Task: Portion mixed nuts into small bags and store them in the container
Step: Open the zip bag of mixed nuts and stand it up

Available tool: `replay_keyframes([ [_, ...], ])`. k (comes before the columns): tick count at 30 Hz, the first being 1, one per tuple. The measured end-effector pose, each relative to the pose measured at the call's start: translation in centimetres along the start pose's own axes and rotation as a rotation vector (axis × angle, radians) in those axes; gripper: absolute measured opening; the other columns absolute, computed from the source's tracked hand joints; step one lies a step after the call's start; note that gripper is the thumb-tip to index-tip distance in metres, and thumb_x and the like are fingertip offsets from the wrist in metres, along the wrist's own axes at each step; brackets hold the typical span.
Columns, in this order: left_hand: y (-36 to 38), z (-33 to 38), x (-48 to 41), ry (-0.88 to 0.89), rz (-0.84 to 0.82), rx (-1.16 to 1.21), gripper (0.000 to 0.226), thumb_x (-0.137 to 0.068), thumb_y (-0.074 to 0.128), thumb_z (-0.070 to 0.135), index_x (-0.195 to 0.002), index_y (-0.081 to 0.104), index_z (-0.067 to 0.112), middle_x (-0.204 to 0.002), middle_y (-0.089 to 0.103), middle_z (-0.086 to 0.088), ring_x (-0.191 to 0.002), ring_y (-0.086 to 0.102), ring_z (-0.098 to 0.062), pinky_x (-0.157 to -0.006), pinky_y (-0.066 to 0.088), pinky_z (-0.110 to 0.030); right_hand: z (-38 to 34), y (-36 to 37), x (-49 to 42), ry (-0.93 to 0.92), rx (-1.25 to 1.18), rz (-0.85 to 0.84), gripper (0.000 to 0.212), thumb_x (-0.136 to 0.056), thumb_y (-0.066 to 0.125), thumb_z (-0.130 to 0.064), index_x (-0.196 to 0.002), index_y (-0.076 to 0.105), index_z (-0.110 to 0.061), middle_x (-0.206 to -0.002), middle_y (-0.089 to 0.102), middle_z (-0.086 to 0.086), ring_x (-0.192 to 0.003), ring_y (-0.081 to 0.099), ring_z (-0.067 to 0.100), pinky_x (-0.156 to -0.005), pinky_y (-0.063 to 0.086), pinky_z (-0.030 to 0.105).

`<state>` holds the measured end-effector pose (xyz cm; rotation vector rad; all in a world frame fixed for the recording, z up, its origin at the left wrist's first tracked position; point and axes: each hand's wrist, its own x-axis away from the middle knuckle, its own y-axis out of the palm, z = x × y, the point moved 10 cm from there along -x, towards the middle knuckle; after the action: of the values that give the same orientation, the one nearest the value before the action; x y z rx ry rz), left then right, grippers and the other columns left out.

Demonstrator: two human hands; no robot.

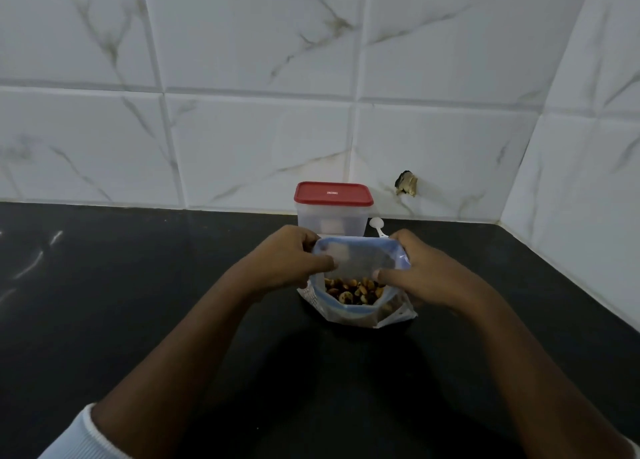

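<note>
**Now opening a small bag over the nut supply**

Left first: the left hand (pixel 294 258) is closed in a pinch on the left edge of the small bag (pixel 360 256), thumb in front and fingers behind. The bag hangs between both hands, above the bigger open bag of mixed nuts (pixel 356 294) that stands on the tabletop (pixel 138 285), toward its back edge and right of the middle. At the right, the right hand (pixel 422 278) is likewise closed on the small bag's right edge.

To do this step well, I would judge the two edges should be drawn gently apart so the mouth gapes wide without tearing the seal, and the bag kept upright and close over the supply so any stray nuts fall back in.

Behind the hands, the container (pixel 331 221) with its red lid (pixel 333 193) on stands by the wall at the back edge. A white spoon (pixel 378 227) lies just to its right, untouched.
</note>
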<state>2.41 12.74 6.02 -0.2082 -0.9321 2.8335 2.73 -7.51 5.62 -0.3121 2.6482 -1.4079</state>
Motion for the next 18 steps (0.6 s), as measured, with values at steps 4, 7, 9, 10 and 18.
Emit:
replay_keyframes([
  [4, -0.9, -0.1, 0.0, 0.003, 0.040, -0.009, 0.024, -0.091, 0.068, 0.004, -0.111, 0.073, 0.016, -0.099, 0.075, -0.006, -0.083, 0.073, -0.022, -0.073, 0.064, -0.031, 0.3, -0.6, -0.1, 0.016, 0.092, 0.045, 0.045, -0.097, 0.063, -0.014, -0.133, 0.042, -0.031, -0.105, 0.061, 0.000, -0.085, 0.067, 0.018, -0.075, 0.062, 0.037],
  [7, -3.3, -0.8, -0.1, -0.062, 0.245, -0.014, 0.017, -0.092, 0.063, 0.004, -0.098, 0.075, 0.014, -0.090, 0.074, -0.008, -0.070, 0.070, -0.021, -0.062, 0.061, -0.029, 1.6, -2.5, -0.1, 0.068, -0.077, 0.132, 0.027, -0.098, 0.059, -0.009, -0.115, 0.053, -0.029, -0.100, 0.067, 0.003, -0.076, 0.071, 0.027, -0.062, 0.060, 0.035],
  [9, -3.9, -0.7, -0.1, -0.067, 0.317, -0.032, 0.017, -0.092, 0.062, 0.005, -0.092, 0.075, 0.015, -0.082, 0.074, -0.008, -0.065, 0.069, -0.021, -0.056, 0.058, -0.027, 2.3, -3.7, -0.1, 0.090, -0.161, 0.196, 0.022, -0.097, 0.056, -0.006, -0.106, 0.057, -0.027, -0.091, 0.071, 0.007, -0.075, 0.074, 0.034, -0.058, 0.060, 0.038],
  [10, -3.8, -0.4, 0.0, -0.052, 0.329, -0.052, 0.018, -0.092, 0.061, 0.005, -0.090, 0.075, 0.015, -0.080, 0.073, -0.007, -0.065, 0.070, -0.023, -0.055, 0.058, -0.027, 2.4, -4.0, 0.0, 0.092, -0.181, 0.216, 0.021, -0.097, 0.055, -0.006, -0.103, 0.059, -0.025, -0.087, 0.072, 0.010, -0.073, 0.075, 0.033, -0.056, 0.060, 0.038],
  [18, -4.8, -0.9, 0.1, -0.053, 0.412, -0.090, 0.018, -0.088, 0.063, 0.010, -0.079, 0.077, 0.017, -0.071, 0.072, -0.004, -0.067, 0.072, -0.028, -0.065, 0.065, -0.045, 3.8, -3.4, -1.1, 0.125, -0.433, 0.198, 0.017, -0.098, 0.049, 0.002, -0.102, 0.063, -0.006, -0.083, 0.068, 0.022, -0.055, 0.065, 0.028, -0.050, 0.057, 0.036],
])
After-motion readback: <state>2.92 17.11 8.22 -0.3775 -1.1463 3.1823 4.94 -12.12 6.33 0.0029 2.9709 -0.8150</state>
